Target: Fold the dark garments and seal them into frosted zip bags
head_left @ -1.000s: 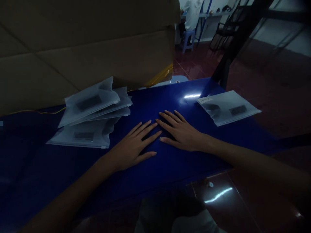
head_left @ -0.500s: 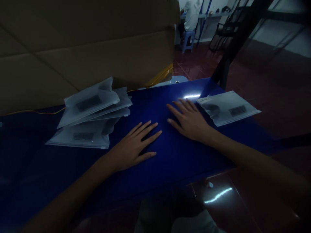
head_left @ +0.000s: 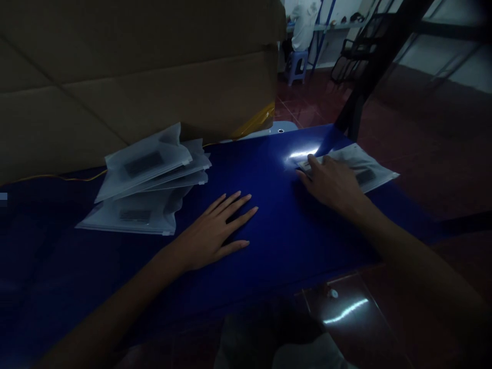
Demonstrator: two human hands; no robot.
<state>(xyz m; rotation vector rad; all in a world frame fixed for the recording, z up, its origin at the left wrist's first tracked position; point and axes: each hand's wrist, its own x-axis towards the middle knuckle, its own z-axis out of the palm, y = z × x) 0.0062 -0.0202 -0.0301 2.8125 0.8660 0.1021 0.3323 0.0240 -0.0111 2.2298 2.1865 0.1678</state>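
My left hand (head_left: 211, 233) lies flat on the blue table (head_left: 265, 246), fingers spread, holding nothing. Over the left part of a frosted zip bag (head_left: 378, 177) on the right, my right hand (head_left: 332, 182) is curled, with thumb and index finger at the bag's left end. Part of this bag is hidden under the hand. Several similar frosted bags with dark labels lie overlapping to the left of my left hand; the top one (head_left: 165, 151) is tilted, and the lowest (head_left: 154, 207) is nearest me.
A large cardboard box (head_left: 172, 97) with yellow tape stands behind the table. A dark metal post (head_left: 365, 87) rises at the back right. Farther off, a person in a light top (head_left: 303, 25) sits on a blue stool (head_left: 298, 66). The floor is red tile.
My right hand has moved right onto the single bag and its fingers have curled. That bag has shifted left. My left hand has stayed in place.
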